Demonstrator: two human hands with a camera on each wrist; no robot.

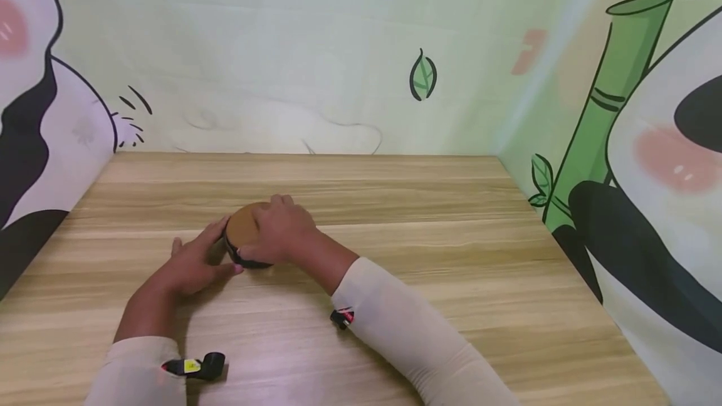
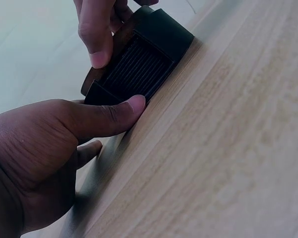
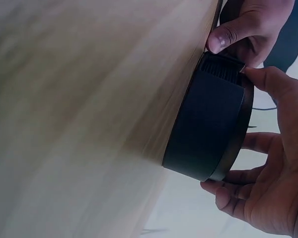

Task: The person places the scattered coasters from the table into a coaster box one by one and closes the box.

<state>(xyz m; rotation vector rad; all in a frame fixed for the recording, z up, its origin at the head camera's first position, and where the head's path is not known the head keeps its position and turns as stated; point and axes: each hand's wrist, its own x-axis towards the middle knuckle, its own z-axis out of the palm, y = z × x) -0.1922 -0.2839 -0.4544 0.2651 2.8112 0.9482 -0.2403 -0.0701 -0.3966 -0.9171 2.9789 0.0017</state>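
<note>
A low, round black holder [image 3: 206, 124] sits on the wooden table, with a round brown disc [image 1: 241, 230] on top. Its side has a ribbed cut-out [image 2: 138, 64], seen in the left wrist view. My left hand [image 1: 194, 267] holds the holder from the left, thumb pressed low on its side beside the ribs. From above, my right hand [image 1: 286, 225] spans the brown disc and grips its edge, thumb on the near side and fingers at the far side. In the head view this hand hides the disc's right part.
The wood-grain table [image 1: 429, 306] reaches back to a wall [image 1: 338, 80] printed with leaves, bamboo and panda shapes. Printed panels also flank the table left and right. A small black camera [image 1: 211, 366] sits on the left sleeve, another [image 1: 341, 317] on the right sleeve.
</note>
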